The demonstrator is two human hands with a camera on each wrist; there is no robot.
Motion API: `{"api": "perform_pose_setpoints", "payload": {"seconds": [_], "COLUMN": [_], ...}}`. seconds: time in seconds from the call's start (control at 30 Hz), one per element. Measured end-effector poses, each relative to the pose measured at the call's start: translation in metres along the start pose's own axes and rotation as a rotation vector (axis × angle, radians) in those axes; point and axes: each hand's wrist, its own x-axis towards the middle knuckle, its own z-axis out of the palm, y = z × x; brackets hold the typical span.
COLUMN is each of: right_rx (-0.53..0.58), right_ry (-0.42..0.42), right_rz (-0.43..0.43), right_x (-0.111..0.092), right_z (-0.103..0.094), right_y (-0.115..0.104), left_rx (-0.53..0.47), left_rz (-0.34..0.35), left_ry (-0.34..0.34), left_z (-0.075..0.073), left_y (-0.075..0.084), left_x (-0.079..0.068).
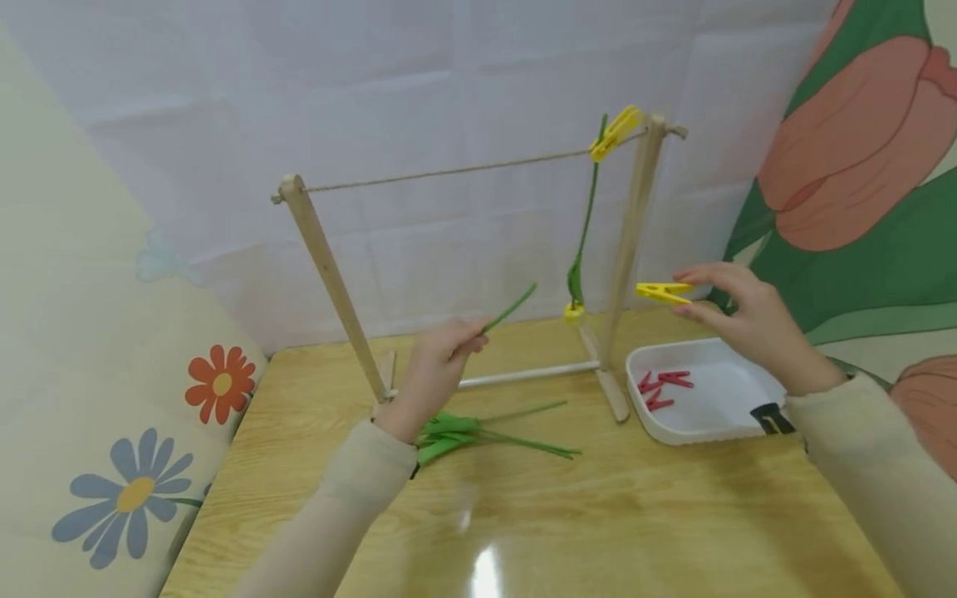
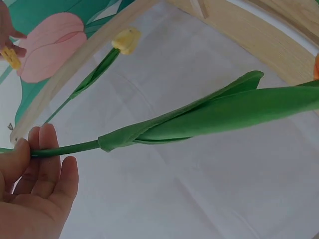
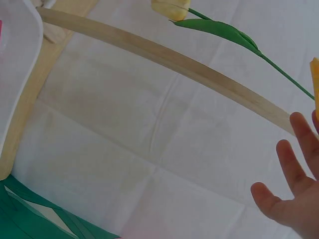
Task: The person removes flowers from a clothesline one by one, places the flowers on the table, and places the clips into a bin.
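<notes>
My left hand (image 1: pixel 429 374) pinches the green stem (image 1: pixel 510 309) of an artificial tulip. In the left wrist view its long green leaves (image 2: pixel 199 117) stretch right, and a sliver of orange bloom (image 2: pixel 317 68) shows at the edge. My right hand (image 1: pixel 755 320) pinches a yellow clothespin (image 1: pixel 663 291) above the white tray, apart from the rope (image 1: pixel 449 171). Near the rope's right end, another yellow clothespin (image 1: pixel 616 133) clips a yellow tulip (image 1: pixel 574 278), which hangs bloom down.
Wooden posts (image 1: pixel 329 274) hold the rope over the table. More green-stemmed artificial flowers (image 1: pixel 449 432) lie on the wood in front, partly behind my left wrist. The white tray (image 1: pixel 658 430) at right holds several red clothespins (image 1: pixel 675 378). A white cloth hangs behind.
</notes>
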Motion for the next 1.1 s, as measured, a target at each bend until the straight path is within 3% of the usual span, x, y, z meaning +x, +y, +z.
{"api": "perform_pose_setpoints", "payload": {"seconds": [0.3, 0.57, 0.9, 1.1], "right_rx": [-0.027, -0.037, -0.036, -0.038], "right_ry": [-0.074, -0.164, -0.227, -0.289], "right_rz": [0.187, 0.297, 0.356, 0.434], "right_x": [-0.02, -0.031, -0.041, -0.048], "right_z": [0.001, 0.006, 0.013, 0.015], "right_y": [0.017, 0.024, 0.033, 0.042], "left_rx": [0.087, 0.27, 0.343, 0.447], "left_rz": [0.027, 0.088, -0.015, -0.049], "left_ry": [-0.118, -0.182, -0.267, -0.353], "left_z": [0.011, 0.03, 0.04, 0.048], "left_y": [-0.003, -0.005, -0.001, -0.004], "left_x": [-0.008, -0.018, -0.024, -0.029]}}
